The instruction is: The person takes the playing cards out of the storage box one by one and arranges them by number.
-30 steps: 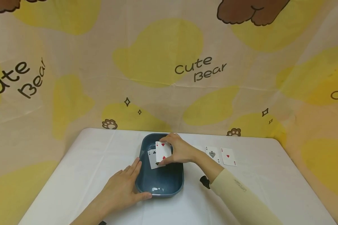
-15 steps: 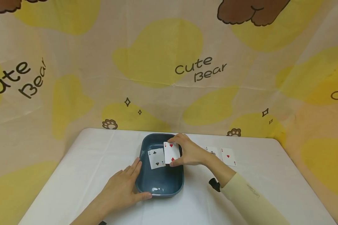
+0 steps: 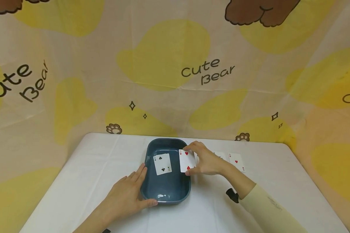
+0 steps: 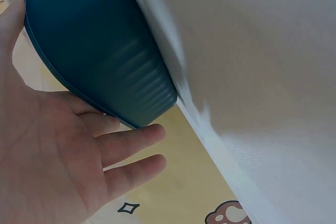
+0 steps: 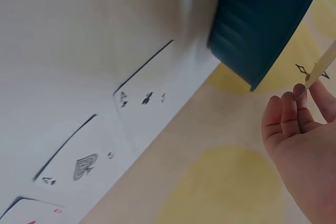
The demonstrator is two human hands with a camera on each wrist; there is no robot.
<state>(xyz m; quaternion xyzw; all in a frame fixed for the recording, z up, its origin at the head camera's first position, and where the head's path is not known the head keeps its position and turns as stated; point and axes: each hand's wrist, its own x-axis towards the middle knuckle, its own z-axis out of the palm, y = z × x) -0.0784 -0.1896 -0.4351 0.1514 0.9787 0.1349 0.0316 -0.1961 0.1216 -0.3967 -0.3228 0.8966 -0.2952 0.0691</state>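
Observation:
My right hand [image 3: 207,160] pinches a two of hearts [image 3: 186,161] by its far and near edges, over the right rim of a dark blue tray [image 3: 166,187]. In the right wrist view the pinched card [image 5: 323,62] shows nearly edge-on. Inside the tray lies a two of clubs [image 3: 162,164], face up. Straight fingers of my left hand [image 3: 126,191] touch the tray's left side, with the thumb at its near left corner. The left wrist view shows the left hand [image 4: 58,145] against the tray's outer wall [image 4: 100,40].
An ace of hearts [image 3: 236,161] lies right of the tray on the white tablecloth [image 3: 84,181]. Nearer the tray are an ace of spades [image 5: 85,166] and another black ace [image 5: 147,98], mostly hidden by my right hand in the head view. A printed cloth [image 3: 163,64] hangs behind the table.
My right hand has moved right with the two of hearts, from above the two of clubs to the tray's right rim. The two of clubs is now uncovered. My left hand stays put.

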